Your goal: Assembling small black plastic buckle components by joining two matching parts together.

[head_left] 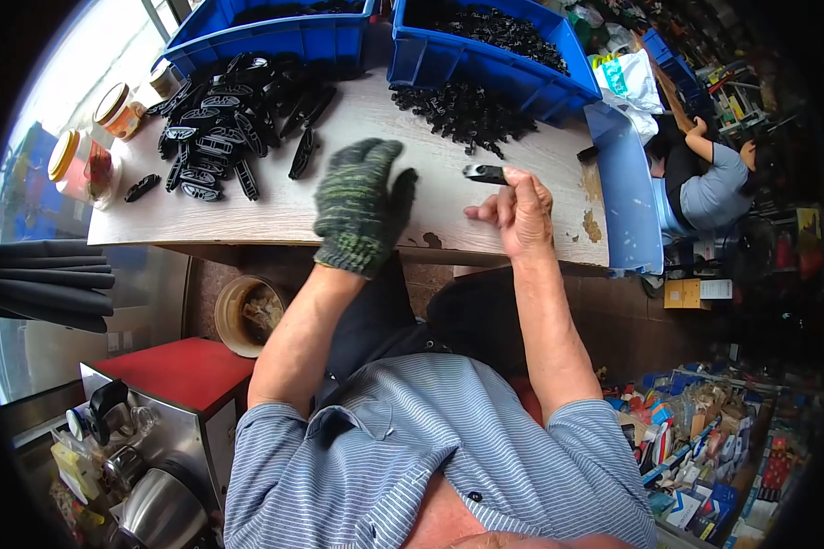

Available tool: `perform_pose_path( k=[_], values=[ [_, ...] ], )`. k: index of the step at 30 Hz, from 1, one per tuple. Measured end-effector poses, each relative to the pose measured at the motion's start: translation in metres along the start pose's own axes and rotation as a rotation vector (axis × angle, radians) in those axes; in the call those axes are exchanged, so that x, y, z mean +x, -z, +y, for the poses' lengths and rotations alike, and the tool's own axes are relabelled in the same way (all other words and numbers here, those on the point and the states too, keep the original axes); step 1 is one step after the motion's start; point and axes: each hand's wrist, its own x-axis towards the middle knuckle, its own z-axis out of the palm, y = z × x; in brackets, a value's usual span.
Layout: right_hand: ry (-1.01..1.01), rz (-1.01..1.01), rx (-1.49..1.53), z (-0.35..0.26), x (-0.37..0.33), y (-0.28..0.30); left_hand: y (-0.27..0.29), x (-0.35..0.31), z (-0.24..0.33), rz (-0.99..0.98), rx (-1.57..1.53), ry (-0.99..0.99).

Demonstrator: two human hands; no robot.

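My left hand [362, 197], in a dark green knitted work glove, hovers over the front middle of the table with its fingers stretched up and the thumb apart. Nothing shows in it. Bare, my right hand [526, 210] pinches a small black plastic part [483, 173] between thumb and fingertips. A pale, shiny patch marks that part's left end. Left of the glove lies a heap of long black plastic pieces [218, 137], one lone piece [304, 154] being closest to the hand. Small black clips [462, 108] are piled beyond my right hand.
Two blue bins, one at left [265, 34] and one at right [485, 64], stand along the table's far side. Jars [82, 165] line the left edge. Another person [714, 188] is at the right, past a blue panel [624, 206]. A bucket [238, 316] sits below the table.
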Motion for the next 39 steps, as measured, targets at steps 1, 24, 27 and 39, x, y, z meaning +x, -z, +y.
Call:
perform_pose_path(
  k=[1, 24, 27, 39],
  values=[
    [0.000, 0.086, -0.016, -0.008, 0.003, 0.009, 0.010, 0.005, -0.012, 0.048, 0.145, 0.007],
    [-0.222, 0.278, -0.603, -0.032, 0.051, 0.011, -0.009, 0.021, -0.048, -0.152, 0.191, -0.041],
    [-0.190, 0.251, -0.730, -0.029, 0.055, 0.007, -0.006, 0.019, -0.045, 0.007, 0.145, -0.015],
    [-0.235, 0.126, -0.465, -0.030, 0.040, 0.017, -0.023, -0.003, 0.004, 0.013, -0.357, -0.072]
  ],
)
